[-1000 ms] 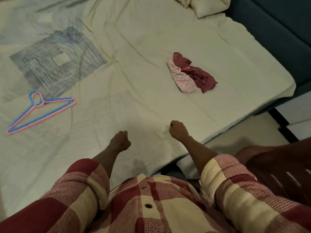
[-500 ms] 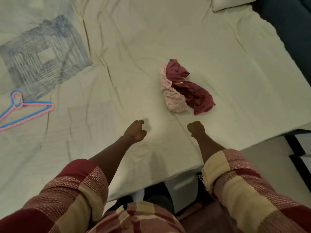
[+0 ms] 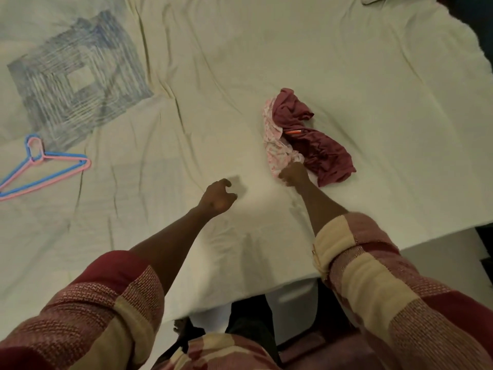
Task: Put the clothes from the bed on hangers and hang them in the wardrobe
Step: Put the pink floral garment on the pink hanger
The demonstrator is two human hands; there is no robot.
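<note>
Leftmost, two hangers (image 3: pixel 45 169) lie on the bed (image 3: pixel 240 62); the left hand (image 3: pixel 217 196) hovers loosely curled, empty. The right hand (image 3: pixel 294 174) pinches the pink garment (image 3: pixel 276 149) beside the maroon one (image 3: pixel 317 145): soft, light, best gathered by an edge.

Head cam; looks down onto bed (image 3: pixel 346 49)

Both arms outstretched, left hand (image 3: pixel 217 194) loosely curled, right hand (image 3: pixel 293 174) curled, knuckles up
</note>
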